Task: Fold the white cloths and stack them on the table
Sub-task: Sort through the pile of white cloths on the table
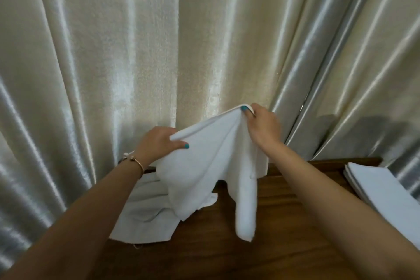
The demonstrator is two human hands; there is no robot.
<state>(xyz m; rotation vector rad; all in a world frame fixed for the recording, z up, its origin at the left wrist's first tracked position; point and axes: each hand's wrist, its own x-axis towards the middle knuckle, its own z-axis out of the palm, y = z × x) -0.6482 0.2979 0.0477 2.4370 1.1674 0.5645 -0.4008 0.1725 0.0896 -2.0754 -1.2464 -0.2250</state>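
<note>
**A:** From the head view, how far along is the folding?

**B:** Partway, I'd judge. A stack of folded cloths [381, 186] lies well off to the right of the right hand [261, 125], squared up near the far edge of the table [284, 245] — so several seem done. One white cloth [204, 166] is up in the air between the two hands, not yet folded, and a loose heap of cloths [145, 213] sits crumpled below the left hand [159, 143]. That heap is what's left; how many pieces are in it I can't tell.

**A:** And the hands themselves?

**B:** Both are gripping. The left hand pinches one end of the cloth's top edge, thumb on the near face. The right hand, higher and farther away, pinches the other end with its fingers curled over the hem. The cloth hangs down from them, its lowest corners dangling close over the tabletop.

**A:** Materials?

**B:** The cloth looks like soft, thick terry — matte, with a rolled hem, draping in heavy folds. The table is dark polished wood with visible grain. Behind the hands hangs a pale, glossy curtain [113, 52] in deep vertical pleats. A thin bracelet [138, 163] circles the left wrist.
</note>
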